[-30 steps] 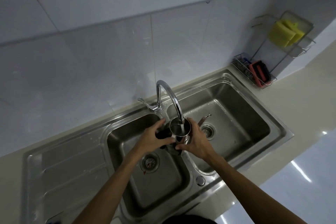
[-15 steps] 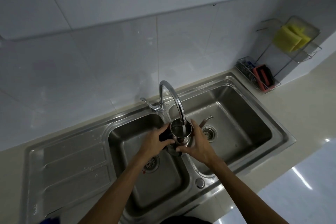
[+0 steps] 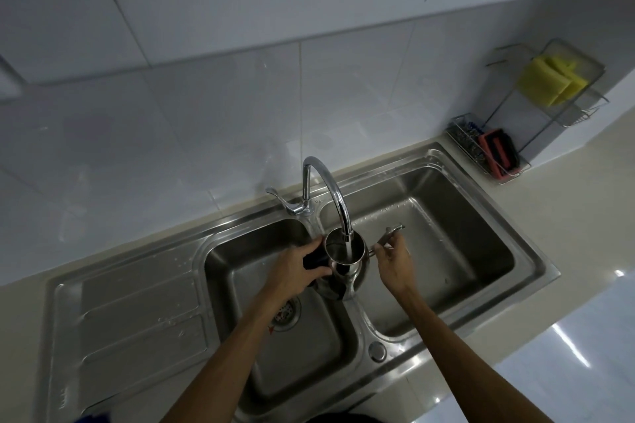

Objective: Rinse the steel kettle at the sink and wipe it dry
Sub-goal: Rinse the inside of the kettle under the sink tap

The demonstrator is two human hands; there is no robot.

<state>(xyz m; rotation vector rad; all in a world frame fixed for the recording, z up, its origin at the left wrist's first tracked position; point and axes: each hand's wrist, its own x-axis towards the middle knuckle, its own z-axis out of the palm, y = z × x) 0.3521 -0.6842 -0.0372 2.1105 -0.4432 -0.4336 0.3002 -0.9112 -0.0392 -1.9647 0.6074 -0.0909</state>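
Note:
The steel kettle (image 3: 344,259) is upright over the divider between the two sink basins, its open mouth right under the tap spout (image 3: 338,197). A stream of water runs into it. My left hand (image 3: 295,271) grips the kettle's black handle on its left side. My right hand (image 3: 395,263) is at the kettle's right, with thumb and fingers pinched on the thin steel pouring spout (image 3: 391,233), which points up and to the right. The kettle's lower body is partly hidden by my hands.
The double steel sink (image 3: 536,261) has a drainboard (image 3: 137,312) at its left and a drain (image 3: 285,312) in the left basin. The tap lever (image 3: 281,199) points left. A wire rack (image 3: 508,134) at the back right holds yellow sponges (image 3: 546,81) and a red-black scrubber (image 3: 498,153).
My right hand has left the kettle's body and moved right onto its pouring spout. My left hand keeps the handle, and water keeps running in.

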